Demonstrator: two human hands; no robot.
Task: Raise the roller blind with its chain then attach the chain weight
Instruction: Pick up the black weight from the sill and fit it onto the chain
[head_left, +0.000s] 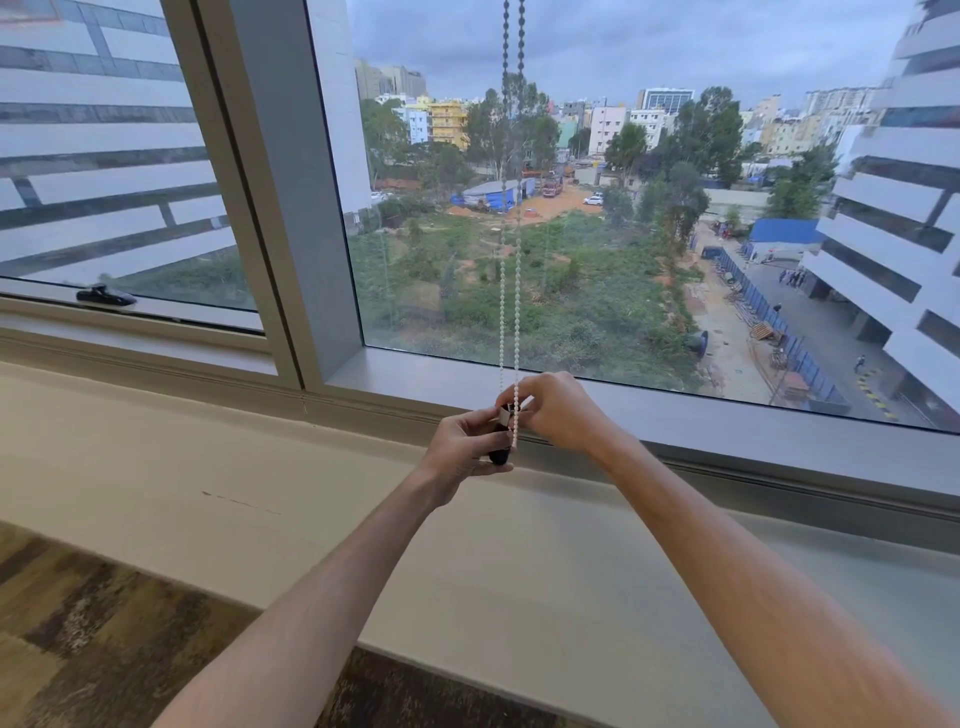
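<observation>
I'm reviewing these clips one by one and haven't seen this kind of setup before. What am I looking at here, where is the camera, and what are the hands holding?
There is no machine: a person wears a camera on the head, looking forward and down at both bare arms. They stand at a window sill overlooking a city. A beaded blind chain hangs in two strands before the glass. The left hand grips a small dark chain weight, and the right hand pinches the chain at its top. The blind itself is out of view. A black window handle sits at left.

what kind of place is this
Probably an upper-floor office or flat: a big window looks down on city buildings, a bead chain for a blind hangs before it, with a pale sill and patterned carpet below.
</observation>
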